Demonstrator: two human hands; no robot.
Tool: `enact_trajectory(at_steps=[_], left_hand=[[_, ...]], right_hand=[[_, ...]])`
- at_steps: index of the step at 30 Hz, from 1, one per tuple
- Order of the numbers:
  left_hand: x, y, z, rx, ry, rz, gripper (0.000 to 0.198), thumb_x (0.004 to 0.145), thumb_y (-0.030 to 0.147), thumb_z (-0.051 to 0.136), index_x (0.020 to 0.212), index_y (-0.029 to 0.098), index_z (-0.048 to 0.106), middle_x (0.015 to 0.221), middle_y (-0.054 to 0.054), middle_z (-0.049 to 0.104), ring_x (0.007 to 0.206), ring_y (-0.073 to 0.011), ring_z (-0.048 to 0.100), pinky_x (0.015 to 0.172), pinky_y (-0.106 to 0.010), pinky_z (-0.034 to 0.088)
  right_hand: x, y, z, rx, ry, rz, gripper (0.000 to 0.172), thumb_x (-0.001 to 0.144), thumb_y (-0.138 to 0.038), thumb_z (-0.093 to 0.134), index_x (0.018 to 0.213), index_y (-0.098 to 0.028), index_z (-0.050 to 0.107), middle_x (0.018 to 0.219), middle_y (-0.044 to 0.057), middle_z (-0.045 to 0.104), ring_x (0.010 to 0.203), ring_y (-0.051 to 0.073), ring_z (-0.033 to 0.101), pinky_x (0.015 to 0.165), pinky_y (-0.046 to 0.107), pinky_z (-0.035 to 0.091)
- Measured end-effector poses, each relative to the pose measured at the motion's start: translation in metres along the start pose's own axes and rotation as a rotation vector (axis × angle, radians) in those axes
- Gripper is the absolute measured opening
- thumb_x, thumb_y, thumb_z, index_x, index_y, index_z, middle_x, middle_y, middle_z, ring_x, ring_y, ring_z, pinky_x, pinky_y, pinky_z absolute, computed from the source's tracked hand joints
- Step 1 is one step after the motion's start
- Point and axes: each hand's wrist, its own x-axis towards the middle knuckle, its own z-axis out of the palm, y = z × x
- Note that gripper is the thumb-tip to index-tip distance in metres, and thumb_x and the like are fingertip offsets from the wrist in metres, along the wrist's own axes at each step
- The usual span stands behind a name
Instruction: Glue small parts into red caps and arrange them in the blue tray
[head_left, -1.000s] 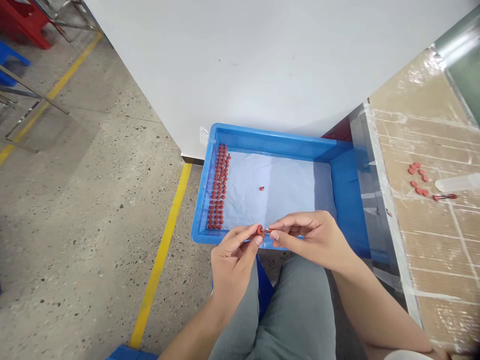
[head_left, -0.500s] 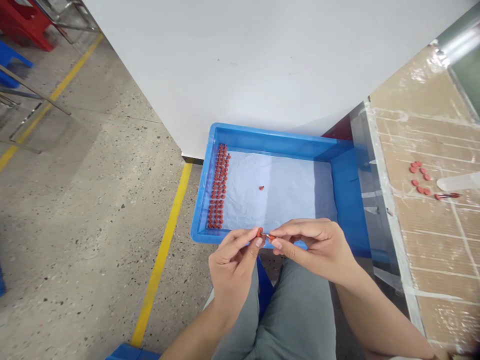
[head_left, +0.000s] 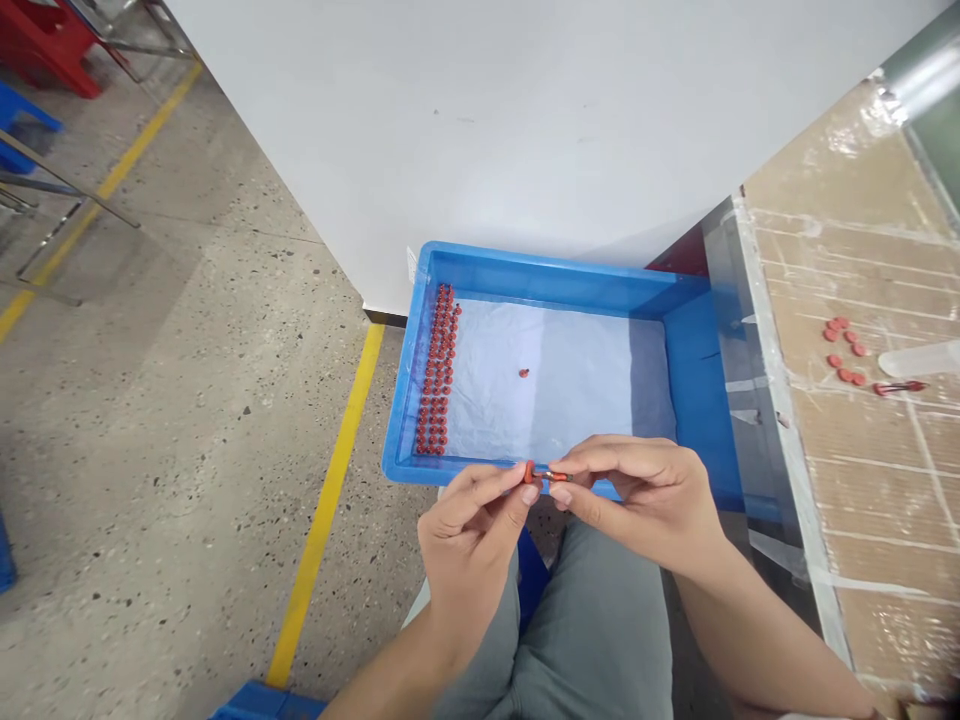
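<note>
My left hand (head_left: 469,530) pinches a small red round piece (head_left: 529,472) between thumb and fingertips, over the near rim of a blue plastic tray (head_left: 540,262). Facing it, my right hand (head_left: 645,490) grips a slim red and dark stick-like part (head_left: 560,477) with a shiny metal section. Its left end meets the red piece; whether the two are joined I cannot tell. Inside the tray, several small red pieces (head_left: 437,375) with dark tips stand in tight rows along the left side. One more red piece (head_left: 523,373) lies alone on the white liner (head_left: 577,400).
On the right, a cardboard-covered table (head_left: 862,480) carries several loose red discs (head_left: 846,376), a slim red and dark item (head_left: 898,387) and a translucent white tube (head_left: 919,360). A white panel (head_left: 525,130) rises behind the tray. Stools (head_left: 45,45) stand at far left.
Both hands have shifted slightly right, still pinching. More of the slim part's red and dark length now shows between my right fingertips, and the red piece has turned slightly.
</note>
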Motion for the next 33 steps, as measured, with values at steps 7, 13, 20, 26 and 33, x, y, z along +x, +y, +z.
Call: enact_trajectory(at_steps=[7,13,20,26,33], left_hand=[[-0.004,0.005,0.002,-0.069,-0.044,-0.021,0.03,0.08,0.019,0.074,0.108,0.03,0.074,0.093,-0.003,0.071,0.082,-0.0162,0.07,0.073,-0.03,0.06],[-0.006,0.007,0.0,-0.036,-0.06,0.108,0.035,0.077,0.013,0.075,0.104,0.035,0.075,0.096,-0.001,0.067,0.082,-0.0145,0.068,0.07,-0.028,0.06],[-0.009,0.008,0.001,0.007,-0.056,0.253,0.043,0.075,0.005,0.075,0.105,0.036,0.074,0.099,-0.001,0.072,0.087,-0.0163,0.07,0.073,-0.028,0.061],[-0.012,0.009,0.004,0.014,-0.036,0.295,0.046,0.073,0.003,0.075,0.104,0.036,0.074,0.099,0.001,0.072,0.086,-0.0151,0.071,0.072,-0.026,0.061],[-0.015,0.01,0.007,0.004,-0.062,0.297,0.049,0.074,0.001,0.073,0.108,0.037,0.072,0.102,0.002,0.073,0.088,-0.0151,0.071,0.074,-0.027,0.061]], right_hand=[[-0.001,-0.01,-0.005,0.081,-0.042,0.071,0.016,0.082,-0.019,0.072,0.098,-0.021,0.074,0.085,0.005,0.074,0.063,0.012,0.067,0.058,0.024,0.059],[-0.005,-0.014,-0.007,0.046,-0.064,-0.011,0.023,0.083,-0.013,0.07,0.104,-0.024,0.073,0.084,0.004,0.072,0.067,0.012,0.066,0.063,0.025,0.058],[-0.007,-0.018,-0.006,-0.011,-0.033,-0.17,0.034,0.083,-0.01,0.069,0.112,-0.027,0.072,0.093,0.006,0.071,0.076,0.014,0.069,0.065,0.026,0.059],[-0.008,-0.02,-0.006,0.005,-0.06,-0.224,0.041,0.085,-0.008,0.066,0.119,-0.029,0.069,0.094,0.006,0.071,0.076,0.013,0.07,0.065,0.024,0.061],[-0.012,-0.021,-0.007,-0.013,-0.047,-0.24,0.046,0.083,-0.004,0.067,0.121,-0.029,0.068,0.095,0.006,0.07,0.078,0.014,0.069,0.064,0.024,0.061]])
